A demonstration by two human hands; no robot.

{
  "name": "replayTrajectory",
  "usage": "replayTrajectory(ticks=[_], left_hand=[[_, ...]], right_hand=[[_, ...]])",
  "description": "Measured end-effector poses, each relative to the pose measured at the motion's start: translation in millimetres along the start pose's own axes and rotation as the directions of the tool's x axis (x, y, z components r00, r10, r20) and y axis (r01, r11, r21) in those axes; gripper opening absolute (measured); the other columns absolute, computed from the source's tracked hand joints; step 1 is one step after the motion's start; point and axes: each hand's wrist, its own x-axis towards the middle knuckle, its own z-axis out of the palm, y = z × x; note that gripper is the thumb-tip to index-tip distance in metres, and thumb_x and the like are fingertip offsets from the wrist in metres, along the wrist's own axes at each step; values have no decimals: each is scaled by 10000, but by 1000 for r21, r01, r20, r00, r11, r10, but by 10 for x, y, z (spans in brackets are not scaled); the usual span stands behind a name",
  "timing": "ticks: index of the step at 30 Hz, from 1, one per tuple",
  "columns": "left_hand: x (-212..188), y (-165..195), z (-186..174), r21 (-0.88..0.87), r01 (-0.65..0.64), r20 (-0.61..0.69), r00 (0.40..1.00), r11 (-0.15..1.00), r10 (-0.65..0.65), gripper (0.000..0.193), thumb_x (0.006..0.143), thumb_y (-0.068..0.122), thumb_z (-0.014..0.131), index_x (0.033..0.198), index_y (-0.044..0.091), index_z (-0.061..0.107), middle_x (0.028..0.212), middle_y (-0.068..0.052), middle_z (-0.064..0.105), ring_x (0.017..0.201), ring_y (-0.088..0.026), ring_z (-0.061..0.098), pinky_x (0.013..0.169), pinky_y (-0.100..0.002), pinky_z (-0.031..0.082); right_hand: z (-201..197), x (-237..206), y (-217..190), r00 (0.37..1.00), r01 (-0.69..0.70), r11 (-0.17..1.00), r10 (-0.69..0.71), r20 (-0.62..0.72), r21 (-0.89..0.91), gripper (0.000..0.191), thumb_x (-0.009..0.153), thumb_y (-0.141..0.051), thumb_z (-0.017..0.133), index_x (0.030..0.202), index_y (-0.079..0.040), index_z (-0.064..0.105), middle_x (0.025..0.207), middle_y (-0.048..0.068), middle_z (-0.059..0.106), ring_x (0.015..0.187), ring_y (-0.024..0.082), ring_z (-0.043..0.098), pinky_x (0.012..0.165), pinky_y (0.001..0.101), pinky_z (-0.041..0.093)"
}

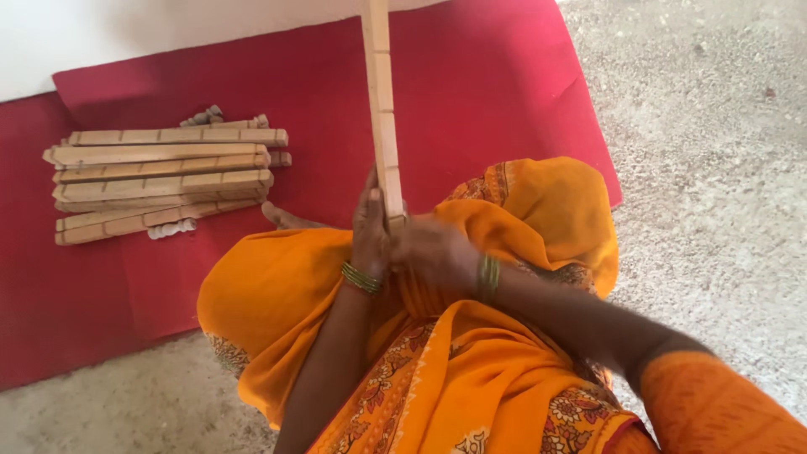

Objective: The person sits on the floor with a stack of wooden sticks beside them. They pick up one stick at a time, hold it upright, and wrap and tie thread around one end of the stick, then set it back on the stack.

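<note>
Head view: the left hand [370, 231] and the right hand [433, 252] are both closed around the lower end of a long notched wooden stick [381, 101], which stands almost upright over the lap. It seems the stick is being worked or checked. A pile of similar sticks [164, 181] lies well apart on the red mat [471, 92], with free room between.

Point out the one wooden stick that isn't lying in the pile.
The notched wooden stick gripped upright by both hands; the others lie flat in a pile.
</note>
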Motion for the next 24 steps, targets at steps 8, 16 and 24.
replayTrajectory(ticks=[8, 16, 24], left_hand=[[-87, 116, 209, 60, 201, -60, 978, 978, -197, 604, 1032, 417, 423, 1581, 201, 293, 963, 9, 696, 567, -69, 590, 485, -251, 558], [-182, 82, 173, 96, 108, -52, 993, 990, -103, 566, 1101, 375, 416, 1607, 132, 338, 780, -6, 601, 575, -91, 595, 517, -269, 570], [21, -150, -35, -98, 123, -134, 982, 988, -135, 633, 1096, 391, 472, 1658, 136, 331, 913, -1, 633, 686, -53, 581, 538, -226, 525]], right_hand=[[-436, 681, 1049, 755, 87, 995, -27, -655, 58, 166, 961, 7, 709, 862, -127, 700, 806, 10, 664, 710, 155, 646, 603, 291, 550], [-646, 873, 1011, 772, 103, 986, 7, -636, 135, 120, 939, 39, 661, 1000, -34, 734, 907, 83, 735, 681, 148, 624, 567, 281, 534], [235, -59, 352, 882, 82, 996, -57, -468, 34, 260, 883, 42, 585, 908, -171, 733, 931, -17, 729, 880, 139, 619, 798, 303, 523]])
